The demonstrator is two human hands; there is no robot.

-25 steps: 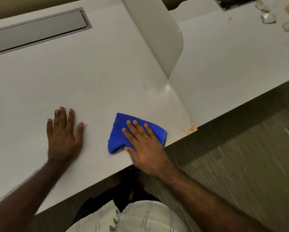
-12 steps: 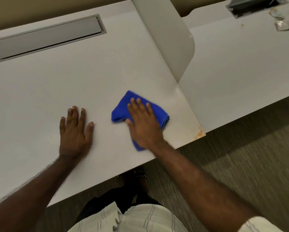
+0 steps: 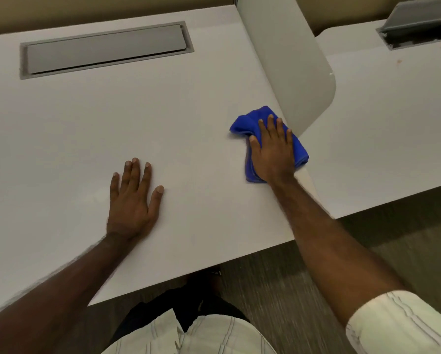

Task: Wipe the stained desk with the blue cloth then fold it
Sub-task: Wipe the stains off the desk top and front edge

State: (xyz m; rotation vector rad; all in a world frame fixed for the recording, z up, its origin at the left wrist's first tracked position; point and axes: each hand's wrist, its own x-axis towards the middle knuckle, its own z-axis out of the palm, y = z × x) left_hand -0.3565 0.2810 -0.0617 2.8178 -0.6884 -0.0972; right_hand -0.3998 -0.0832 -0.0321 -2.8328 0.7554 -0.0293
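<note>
The blue cloth (image 3: 250,123) lies bunched on the white desk (image 3: 112,118), close to the foot of the divider panel at the desk's right side. My right hand (image 3: 271,152) presses flat on top of the cloth, fingers spread and pointing away from me, covering its middle. My left hand (image 3: 132,198) rests palm down on the bare desk to the left, fingers apart, holding nothing. A pale yellowish stain (image 3: 304,181) shows on the desk just right of my right wrist; my forearm hides the desk's near right corner.
An upright grey divider panel (image 3: 290,60) separates this desk from the neighbouring desk (image 3: 380,136) on the right. A grey cable-tray lid (image 3: 104,49) is set into the far part of the desk. Another open tray (image 3: 418,24) and small scraps lie at the far right. Carpet floor lies below.
My right hand has pushed the cloth away from the near edge, farther and to the right, up to the divider's foot. My left hand has stayed flat in place.
</note>
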